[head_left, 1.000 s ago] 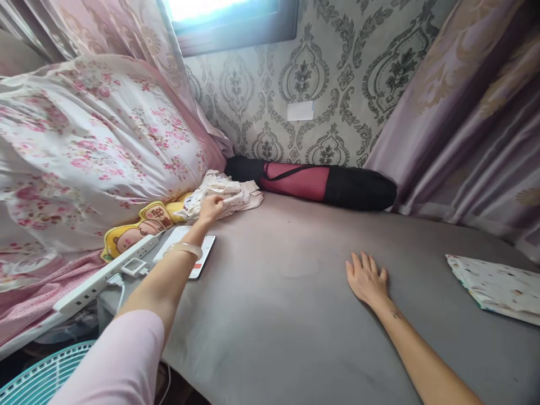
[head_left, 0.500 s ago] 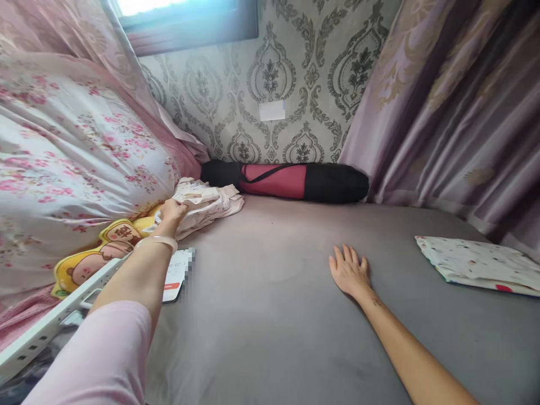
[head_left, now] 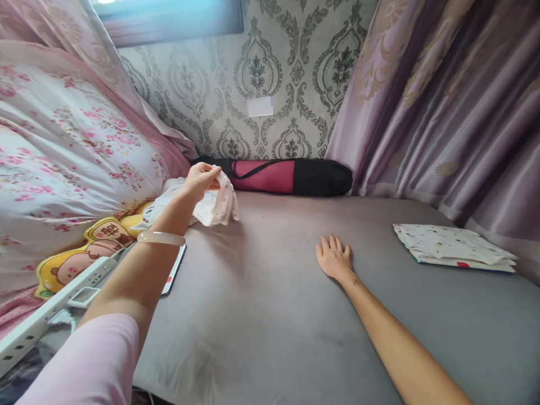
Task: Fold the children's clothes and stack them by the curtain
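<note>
My left hand [head_left: 199, 179] is raised above the grey bed surface [head_left: 274, 292], pinching a small pale dotted garment [head_left: 219, 205] that hangs from its fingers. More pale clothes [head_left: 166, 197] lie piled just behind and below it, against a floral quilt [head_left: 67, 146]. A pale bangle circles my left wrist. Flat on the grey surface near the middle rests my right hand [head_left: 334, 259], fingers stretched out, holding nothing.
A folded patterned cloth [head_left: 451, 247] lies at the right. A black and red rolled bag [head_left: 287, 175] rests along the wall. A phone [head_left: 174, 270], a white power strip [head_left: 46, 315] and a yellow cartoon cushion [head_left: 84, 253] sit at the left edge. Curtains hang on the right.
My left hand has lifted a small garment off the clothes pile and up into the air. The view has shifted to the right. My right hand stays flat.
</note>
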`<action>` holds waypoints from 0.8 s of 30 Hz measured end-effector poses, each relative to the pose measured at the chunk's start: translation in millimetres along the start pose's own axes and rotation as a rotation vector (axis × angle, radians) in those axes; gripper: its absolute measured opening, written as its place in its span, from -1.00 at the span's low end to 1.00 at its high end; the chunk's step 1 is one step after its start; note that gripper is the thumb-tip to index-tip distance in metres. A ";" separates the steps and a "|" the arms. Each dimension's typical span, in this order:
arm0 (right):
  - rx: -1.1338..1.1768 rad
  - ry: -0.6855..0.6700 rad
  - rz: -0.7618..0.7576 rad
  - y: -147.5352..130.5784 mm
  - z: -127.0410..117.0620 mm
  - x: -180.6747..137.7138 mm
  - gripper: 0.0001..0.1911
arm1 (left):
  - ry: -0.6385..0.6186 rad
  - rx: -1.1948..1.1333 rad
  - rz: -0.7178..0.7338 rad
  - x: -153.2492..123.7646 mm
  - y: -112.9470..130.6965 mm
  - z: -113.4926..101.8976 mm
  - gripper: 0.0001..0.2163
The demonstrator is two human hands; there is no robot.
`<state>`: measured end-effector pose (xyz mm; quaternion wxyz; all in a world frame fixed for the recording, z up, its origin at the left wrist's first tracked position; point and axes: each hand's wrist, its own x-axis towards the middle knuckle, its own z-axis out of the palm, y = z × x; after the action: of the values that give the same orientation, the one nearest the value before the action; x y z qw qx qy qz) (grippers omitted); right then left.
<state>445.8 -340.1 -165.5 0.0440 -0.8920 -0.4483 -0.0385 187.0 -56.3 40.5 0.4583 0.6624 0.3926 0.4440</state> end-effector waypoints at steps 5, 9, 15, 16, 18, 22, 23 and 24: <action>0.311 -0.019 0.025 7.7 -9.7 5.6 -0.51 | -0.046 -0.318 -0.019 -38.5 22.7 53.5 -0.62; 0.884 0.113 0.045 2.5 -42.4 2.6 -0.67 | -0.225 -0.513 0.046 -74.6 28.3 86.4 -0.72; 1.278 0.310 -0.115 -54.4 -99.6 -38.1 -0.74 | -0.313 -0.601 0.173 -113.9 38.2 117.5 -0.70; 1.269 0.335 -0.110 -64.8 -104.1 -44.3 -0.72 | -0.317 -0.599 0.191 -118.4 39.8 120.5 -0.68; 1.213 0.389 -0.076 -81.8 -107.3 -52.2 -0.65 | -0.336 -0.597 0.230 -126.6 42.8 124.4 -0.64; 1.102 0.469 0.033 -96.1 -99.2 -49.7 -0.67 | -0.388 -0.539 0.344 -139.1 47.4 123.2 -0.61; 1.102 0.476 0.051 -95.4 -97.0 -46.8 -0.73 | -0.388 -0.513 0.379 -140.7 48.2 121.0 -0.61; 1.116 0.477 0.062 -92.9 -95.5 -43.8 -0.79 | -0.376 -0.484 0.415 -141.6 48.7 117.9 -0.61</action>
<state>342.4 -330.6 -71.3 0.6054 -0.7137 -0.3524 0.0047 262.2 -231.3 32.8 0.5661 0.6704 0.0426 0.4778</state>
